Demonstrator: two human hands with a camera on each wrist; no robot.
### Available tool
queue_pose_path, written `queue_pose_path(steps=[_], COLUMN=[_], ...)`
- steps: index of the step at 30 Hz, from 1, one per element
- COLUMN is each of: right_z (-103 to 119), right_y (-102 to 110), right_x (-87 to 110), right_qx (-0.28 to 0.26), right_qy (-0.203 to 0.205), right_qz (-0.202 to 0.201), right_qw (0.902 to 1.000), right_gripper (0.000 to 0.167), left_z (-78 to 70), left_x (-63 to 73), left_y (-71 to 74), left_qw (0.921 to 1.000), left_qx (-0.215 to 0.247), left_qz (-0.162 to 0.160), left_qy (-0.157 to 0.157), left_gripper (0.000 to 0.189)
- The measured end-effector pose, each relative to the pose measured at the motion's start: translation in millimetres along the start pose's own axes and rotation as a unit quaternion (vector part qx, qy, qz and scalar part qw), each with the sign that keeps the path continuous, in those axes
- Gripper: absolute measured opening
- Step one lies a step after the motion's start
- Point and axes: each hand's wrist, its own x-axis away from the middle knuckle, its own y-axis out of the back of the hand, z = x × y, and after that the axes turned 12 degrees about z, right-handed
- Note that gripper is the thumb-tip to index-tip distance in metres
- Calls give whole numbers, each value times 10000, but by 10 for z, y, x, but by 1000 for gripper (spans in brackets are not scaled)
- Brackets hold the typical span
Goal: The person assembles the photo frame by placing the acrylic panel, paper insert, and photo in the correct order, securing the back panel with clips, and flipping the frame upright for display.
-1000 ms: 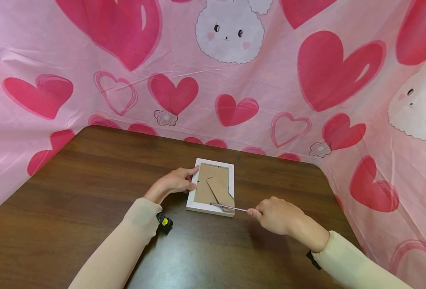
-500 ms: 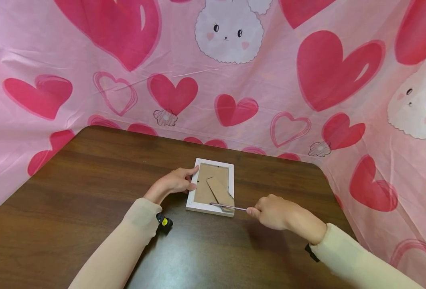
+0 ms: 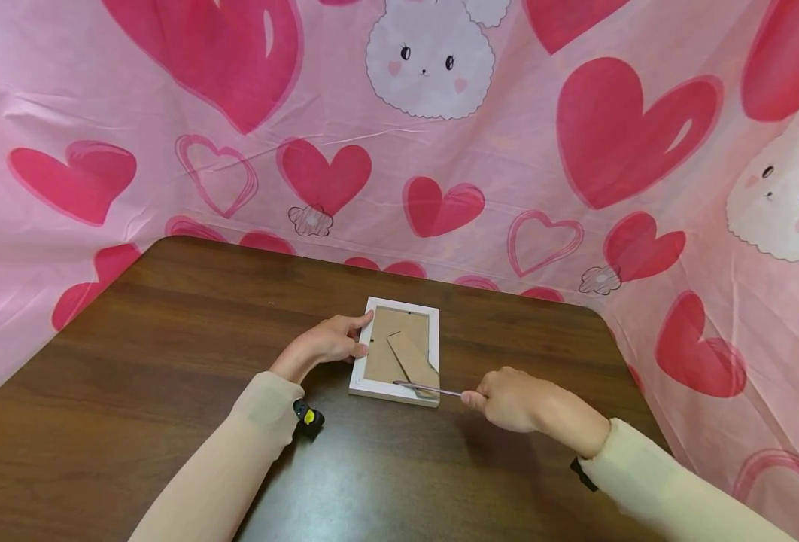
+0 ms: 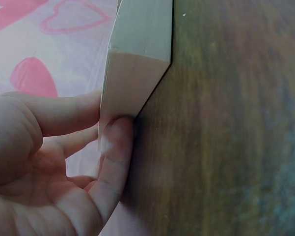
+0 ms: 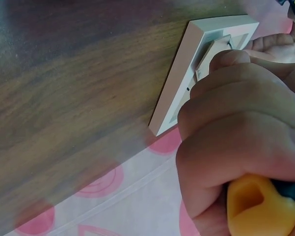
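Note:
A white picture frame lies face down on the table, its brown backing board showing. The board's stand flap slants toward the near right corner. My left hand grips the frame's left side, thumb and fingers spread along that edge; the left wrist view shows fingertips against the side wall. In my right hand, a screwdriver is held in a fist, its thin shaft reaching left across the flap. Its tip is at the near edge of the backing. The yellow handle end pokes out of the fist.
The dark wooden table spreads around the frame. A pink cloth printed with hearts and bunnies hangs behind it and along both sides. A black wrist device sits on the left sleeve.
My right hand and forearm have shifted slightly up and to the left, while the screwdriver tip keeps its place on the frame. The left hand and the picture frame have not moved.

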Motion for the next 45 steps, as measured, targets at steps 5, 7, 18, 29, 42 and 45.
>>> queue_pose_path(steps=[5, 7, 18, 29, 42, 45], right_z=[-8, -18, -140, -420, -592, -585], right_y=[-63, -97, -197, 3, -107, -122], right_x=[12, 17, 81, 149, -6, -19], right_qx=[-121, -130, 274, 348, -289, -361], right_qy=[16, 45, 657, 180, 433, 461], right_qz=[-64, -130, -959, -1377, -1182, -1134], right_qw=[9999, 9998, 9928, 9897, 9916, 9918], right_gripper=[38, 39, 42, 45, 47, 48], left_z=[4, 5, 25, 25, 20, 11], left_x=[-2, 0, 0, -4, -2, -1], left_y=[-4, -8, -51, -32, 3, 9], left_qw=[10000, 10000, 9999, 10000, 9999, 9999], left_qx=[13, 6, 110, 61, 79, 11], left_qz=[1, -10, 42, 10, 28, 46], left_qy=[45, 59, -48, -2, -69, -99], left_gripper=[75, 76, 75, 75, 75, 76])
